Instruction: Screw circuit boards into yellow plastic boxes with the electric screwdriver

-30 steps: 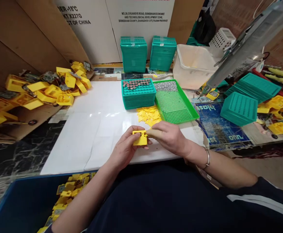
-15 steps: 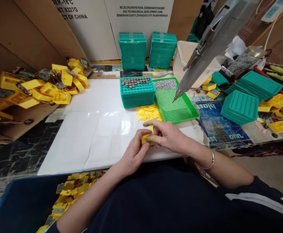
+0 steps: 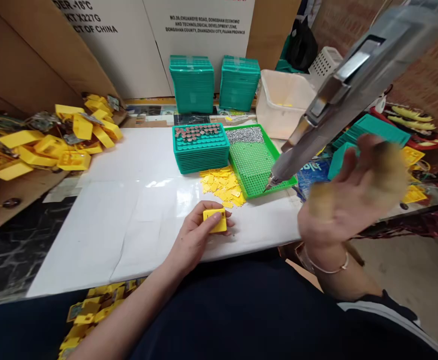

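Observation:
My left hand (image 3: 194, 232) is closed around a small yellow plastic case (image 3: 215, 221), the thumb lying across its top, just above the white table. My right hand (image 3: 354, 190) is raised at the right, blurred by motion, with its fingers apart and nothing visible in it. Yellowish covers sit on some of its fingertips. An electric screwdriver (image 3: 316, 115) hangs to the left of that hand, apart from it, its bit pointing down over the front of a green perforated tray (image 3: 294, 182). Loose yellow plastic pieces (image 3: 222, 185) lie beyond my left hand.
Small silver screws (image 3: 245, 134) fill the tray's back end. Stacked teal trays (image 3: 200, 155) stand beside it, the top one holding round parts. Yellow cases with wiring (image 3: 74, 160) pile up at the left. A translucent bin (image 3: 279, 112) stands behind the screwdriver.
My right hand has left the yellow case and swung up and right, opening. My left hand keeps hold of the case. The camera view has shifted somewhat.

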The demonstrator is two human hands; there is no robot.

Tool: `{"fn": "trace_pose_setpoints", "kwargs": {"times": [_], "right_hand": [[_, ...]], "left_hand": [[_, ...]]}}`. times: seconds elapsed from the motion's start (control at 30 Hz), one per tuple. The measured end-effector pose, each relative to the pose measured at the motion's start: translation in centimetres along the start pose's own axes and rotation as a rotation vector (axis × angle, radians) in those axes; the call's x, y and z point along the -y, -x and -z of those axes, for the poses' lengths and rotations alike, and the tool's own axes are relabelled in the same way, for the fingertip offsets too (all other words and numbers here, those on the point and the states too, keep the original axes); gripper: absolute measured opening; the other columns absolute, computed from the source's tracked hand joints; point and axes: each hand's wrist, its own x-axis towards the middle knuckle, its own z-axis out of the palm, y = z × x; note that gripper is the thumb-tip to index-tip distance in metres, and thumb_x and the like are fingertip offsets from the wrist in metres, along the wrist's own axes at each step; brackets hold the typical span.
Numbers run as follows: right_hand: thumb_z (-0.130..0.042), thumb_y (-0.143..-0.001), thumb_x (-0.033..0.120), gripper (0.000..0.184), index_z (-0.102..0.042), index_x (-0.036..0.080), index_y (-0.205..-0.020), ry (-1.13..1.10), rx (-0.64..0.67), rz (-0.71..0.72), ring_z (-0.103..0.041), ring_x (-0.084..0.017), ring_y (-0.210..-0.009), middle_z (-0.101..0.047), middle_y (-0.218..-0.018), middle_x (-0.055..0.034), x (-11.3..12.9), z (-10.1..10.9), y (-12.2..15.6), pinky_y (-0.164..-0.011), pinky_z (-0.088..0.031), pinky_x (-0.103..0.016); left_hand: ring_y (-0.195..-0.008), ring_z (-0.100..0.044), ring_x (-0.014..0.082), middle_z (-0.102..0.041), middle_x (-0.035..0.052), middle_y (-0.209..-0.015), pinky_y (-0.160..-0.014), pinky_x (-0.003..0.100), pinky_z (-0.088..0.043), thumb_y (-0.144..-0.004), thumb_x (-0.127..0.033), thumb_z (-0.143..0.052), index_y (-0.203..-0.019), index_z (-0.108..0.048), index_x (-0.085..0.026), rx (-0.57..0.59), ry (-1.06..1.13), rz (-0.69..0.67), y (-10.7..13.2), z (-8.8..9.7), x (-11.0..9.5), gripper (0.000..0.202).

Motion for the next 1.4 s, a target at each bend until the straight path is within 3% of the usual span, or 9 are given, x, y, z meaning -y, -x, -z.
{"fn": "trace_pose_setpoints", "kwargs": {"times": [0.07, 0.13, 0.23, 0.33, 0.5, 0.6, 0.77, 1.27, 1.4], "right_hand": [[-0.037, -0.094, 0.049, 0.05, -0.022, 0.048, -0.143, -0.166, -0.19, 0.018, -0.034, -0.026, -0.143, -0.038, -0.148, 0.0017, -0.7, 1.4, -1.5, -0.101, -0.043, -0.049], [-0.058, -0.086, 0.047, 0.05, -0.041, 0.043, -0.133, -0.354, -0.247, 0.023, -0.052, -0.025, -0.128, -0.053, -0.134, 0.0, -1.8, 2.2, -3.5, -0.096, -0.049, -0.044], [-0.07, -0.075, 0.052, 0.045, -0.056, 0.033, -0.113, -0.515, -0.058, -0.097, -0.067, -0.021, -0.096, -0.067, -0.103, -0.0017, -4.0, 2.5, -6.4, -0.081, -0.056, -0.039], [-0.08, -0.062, 0.054, 0.055, -0.06, 0.027, -0.106, -0.625, 0.066, -0.118, -0.063, -0.016, -0.074, -0.064, -0.083, 0.0006, -5.3, 2.0, -8.5, -0.07, -0.055, -0.033], [-0.08, -0.061, 0.051, 0.044, -0.063, 0.024, -0.09, -0.769, 0.234, -0.117, -0.057, -0.013, -0.066, -0.057, -0.074, 0.0025, -4.9, -0.6, -9.8, -0.07, -0.054, -0.032], [-0.075, -0.069, 0.051, 0.034, -0.057, 0.023, -0.079, -0.735, 0.253, -0.194, -0.055, -0.012, -0.058, -0.054, -0.064, 0.0039, -4.7, -2.6, -9.3, -0.066, -0.054, -0.032], [-0.071, -0.072, 0.055, 0.035, -0.058, 0.023, -0.081, -0.609, 0.073, -0.24, -0.05, -0.011, -0.051, -0.05, -0.057, 0.005, -5.4, -4.5, -8.7, -0.053, -0.05, -0.028], [-0.065, -0.072, 0.064, 0.042, -0.057, 0.024, -0.084, -0.45, 0.05, -0.32, -0.053, -0.013, -0.056, -0.053, -0.061, 0.0025, -6.2, -4.7, -8.2, -0.057, -0.05, -0.029], [-0.064, -0.076, 0.06, 0.037, -0.054, 0.025, -0.08, -0.477, 0.03, -0.253, -0.053, -0.013, -0.055, -0.053, -0.06, 0.0032, -6.0, -4.6, -8.3, -0.057, -0.05, -0.029]], "left_hand": [[-0.086, -0.068, 0.0201, -0.066, 0.0051, -0.095, -0.071, 0.033, -0.055, -0.089, -0.031, -0.059, -0.1, -0.055, -0.019, -0.002, 0.021, 0.04, -0.4, -0.3, 0.1, 0.016], [-0.085, -0.068, 0.0198, -0.067, 0.0051, -0.093, -0.069, 0.031, -0.055, -0.089, -0.031, -0.06, -0.099, -0.057, -0.019, 0.014, 0.022, 0.054, -0.7, -0.5, 0.1, 0.016], [-0.085, -0.068, 0.0195, -0.067, 0.0047, -0.093, -0.069, 0.031, -0.055, -0.088, -0.032, -0.061, -0.099, -0.057, -0.019, 0.015, 0.016, 0.062, -0.9, -0.8, 0.2, 0.017], [-0.085, -0.067, 0.019, -0.068, 0.0045, -0.092, -0.069, 0.03, -0.055, -0.087, -0.032, -0.062, -0.099, -0.057, -0.02, -0.008, 0.01, 0.073, -1.0, -0.9, 0.2, 0.018], [-0.083, -0.068, 0.0188, -0.069, 0.0049, -0.091, -0.071, 0.032, -0.054, -0.085, -0.033, -0.064, -0.1, -0.057, -0.019, -0.036, 0.021, 0.09, -0.9, -0.9, 0.1, 0.021], [-0.084, -0.067, 0.0198, -0.069, 0.0053, -0.09, -0.071, 0.032, -0.054, -0.086, -0.033, -0.064, -0.101, -0.056, -0.019, -0.033, 0.043, 0.084, -0.8, -0.9, 0.2, 0.022], [-0.085, -0.067, 0.0201, -0.069, 0.0058, -0.089, -0.071, 0.033, -0.054, -0.086, -0.033, -0.063, -0.101, -0.056, -0.018, -0.031, 0.044, 0.084, -0.9, -0.8, 0.3, 0.021], [-0.088, -0.067, 0.0207, -0.069, 0.0051, -0.091, -0.073, 0.034, -0.054, -0.088, -0.033, -0.061, -0.103, -0.055, -0.02, -0.029, 0.029, 0.085, -0.9, -0.8, 0.3, 0.021], [-0.09, -0.069, 0.022, -0.07, 0.0062, -0.094, -0.077, 0.037, -0.054, -0.086, -0.029, -0.06, -0.105, -0.055, -0.019, -0.039, 0.082, 0.091, -1.0, -0.6, 0.4, 0.022]]}}
